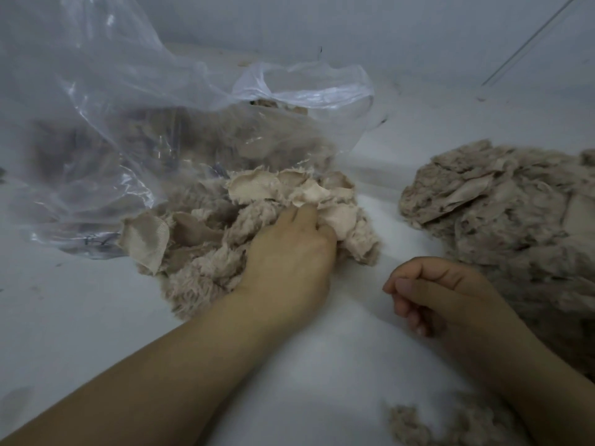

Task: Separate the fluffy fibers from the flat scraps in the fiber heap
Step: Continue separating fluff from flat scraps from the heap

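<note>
A beige fiber heap (pixel 206 239) spills from the mouth of a clear plastic bag (pixel 106 130) onto the white surface. Fluffy tufts and flat pale scraps (pixel 257 186) are mixed in it. My left hand (pixel 289 252) lies on the heap, its fingers curled into the material at a pale flat scrap (pixel 343 220). My right hand (pixel 438 294) hovers to the right of the heap, fingers loosely curled with nothing in them. A second beige pile (pixel 502 214) of fluff and flat pieces sits at the right.
A small tuft of loose fibers (pixel 409 423) lies near the bottom edge by my right forearm. The white surface (pixel 322 365) spreads between the two piles. A thin rod (pixel 528 40) leans at the upper right.
</note>
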A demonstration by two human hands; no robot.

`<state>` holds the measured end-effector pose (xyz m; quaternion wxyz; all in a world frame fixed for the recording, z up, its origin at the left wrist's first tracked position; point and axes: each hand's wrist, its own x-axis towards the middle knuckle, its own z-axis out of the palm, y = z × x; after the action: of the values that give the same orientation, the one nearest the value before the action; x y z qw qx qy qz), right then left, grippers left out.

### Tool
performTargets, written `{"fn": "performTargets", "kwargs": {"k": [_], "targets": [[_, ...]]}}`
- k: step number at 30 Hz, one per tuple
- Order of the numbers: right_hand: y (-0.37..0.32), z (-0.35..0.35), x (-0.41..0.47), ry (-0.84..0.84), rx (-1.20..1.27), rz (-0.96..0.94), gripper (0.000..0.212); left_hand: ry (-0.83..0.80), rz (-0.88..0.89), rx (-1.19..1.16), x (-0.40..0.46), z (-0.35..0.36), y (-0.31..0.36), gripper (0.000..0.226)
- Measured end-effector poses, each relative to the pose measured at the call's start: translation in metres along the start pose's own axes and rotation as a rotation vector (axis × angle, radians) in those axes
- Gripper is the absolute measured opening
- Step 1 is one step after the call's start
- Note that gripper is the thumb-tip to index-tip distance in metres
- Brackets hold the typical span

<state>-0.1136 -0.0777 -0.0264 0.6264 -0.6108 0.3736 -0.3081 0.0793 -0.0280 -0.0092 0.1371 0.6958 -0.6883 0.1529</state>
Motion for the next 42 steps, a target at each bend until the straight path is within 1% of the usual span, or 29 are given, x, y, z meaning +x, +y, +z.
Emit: {"fn": "performTargets", "kwargs": {"k": [2,3,4,5,6,7,8,10,12,15,18,19,20,21,22,24,25,26,27,29,30,31,32,33,34,36,38,40,42], "targets": [[0.000,-0.002,0.003,0.035,0.129,0.048,0.013,0.139,0.147,-0.044,-0.001,0.005,0.008,0.016],[0.000,-0.003,0.005,0.050,0.187,0.063,0.014,0.145,0.246,-0.065,-0.003,0.008,0.014,0.018],[0.001,-0.004,0.006,0.065,0.234,0.073,0.015,0.105,0.334,-0.063,-0.004,0.011,0.019,0.026],[0.001,-0.004,0.007,0.078,0.274,0.084,0.015,0.041,0.382,-0.032,-0.004,0.014,0.021,0.034],[0.002,-0.004,0.008,0.082,0.306,0.093,0.015,-0.035,0.379,0.006,-0.004,0.017,0.019,0.042],[0.001,-0.004,0.009,0.086,0.333,0.102,0.015,-0.101,0.334,0.037,-0.003,0.020,0.015,0.046],[0.001,-0.004,0.009,0.090,0.360,0.109,0.015,-0.152,0.263,0.060,-0.001,0.021,0.009,0.045],[0.001,-0.005,0.011,0.107,0.423,0.122,0.016,-0.179,0.120,0.094,0.003,0.022,-0.005,0.031],[0.000,-0.005,0.012,0.157,0.499,0.129,0.018,-0.158,0.041,0.094,0.005,0.020,-0.011,0.018],[0.002,-0.006,0.014,0.264,0.609,0.099,0.027,-0.083,0.091,0.073,0.005,0.011,0.006,0.006],[0.002,-0.008,0.014,0.313,0.675,0.062,0.020,0.003,0.176,0.005,0.020,0.009,0.034,0.014],[0.002,-0.008,0.013,0.322,0.685,0.052,0.019,0.037,0.192,-0.041,0.031,0.010,0.044,0.014],[0.002,-0.008,0.013,0.336,0.688,0.044,0.019,0.046,0.165,-0.139,0.044,0.011,0.054,0.019],[0.002,-0.009,0.013,0.352,0.689,0.038,0.019,0.024,0.112,-0.289,0.058,0.013,0.063,0.030],[0.001,-0.009,0.013,0.368,0.695,0.034,0.019,-0.024,0.047,-0.467,0.073,0.015,0.071,0.048],[0.000,-0.011,0.013,0.386,0.737,0.025,0.015,-0.176,-0.021,-0.793,0.103,0.022,0.082,0.084],[0.000,-0.012,0.014,0.390,0.768,0.020,0.012,-0.236,-0.043,-0.881,0.114,0.026,0.085,0.092],[0.001,-0.013,0.015,0.397,0.791,0.015,0.012,-0.267,-0.057,-0.926,0.121,0.031,0.086,0.088],[0.001,-0.013,0.015,0.408,0.801,0.002,0.013,-0.265,-0.044,-0.952,0.124,0.036,0.086,0.072],[0.002,-0.012,0.016,0.429,0.792,-0.047,0.019,-0.186,-0.036,-0.950,0.116,0.045,0.085,0.020],[0.002,-0.012,0.016,0.432,0.782,-0.069,0.023,-0.135,-0.046,-0.955,0.109,0.051,0.084,0.025],[0.003,-0.011,0.016,0.430,0.773,-0.086,0.025,-0.080,-0.035,-0.971,0.100,0.056,0.084,0.038],[0.003,-0.011,0.016,0.421,0.768,-0.097,0.026,-0.058,-0.042,-0.980,0.090,0.057,0.083,0.044],[0.003,-0.011,0.016,0.404,0.769,-0.101,0.026,-0.043,-0.025,-0.949,0.080,0.059,0.081,0.045],[0.003,-0.011,0.016,0.382,0.772,-0.100,0.026,-0.034,0.003,-0.898,0.070,0.059,0.080,0.041],[0.002,-0.012,0.016,0.339,0.777,-0.092,0.029,-0.019,0.081,-0.799,0.053,0.058,0.076,0.025],[0.002,-0.013,0.015,0.311,0.762,-0.071,0.029,0.002,0.102,-0.726,0.040,0.055,0.070,0.014],[0.003,-0.012,0.015,0.322,0.750,-0.031,0.024,0.002,0.098,-0.693,0.029,0.049,0.069,0.015],[0.004,-0.011,0.016,0.368,0.741,-0.004,0.019,-0.017,0.080,-0.691,0.023,0.045,0.071,0.020]]}}
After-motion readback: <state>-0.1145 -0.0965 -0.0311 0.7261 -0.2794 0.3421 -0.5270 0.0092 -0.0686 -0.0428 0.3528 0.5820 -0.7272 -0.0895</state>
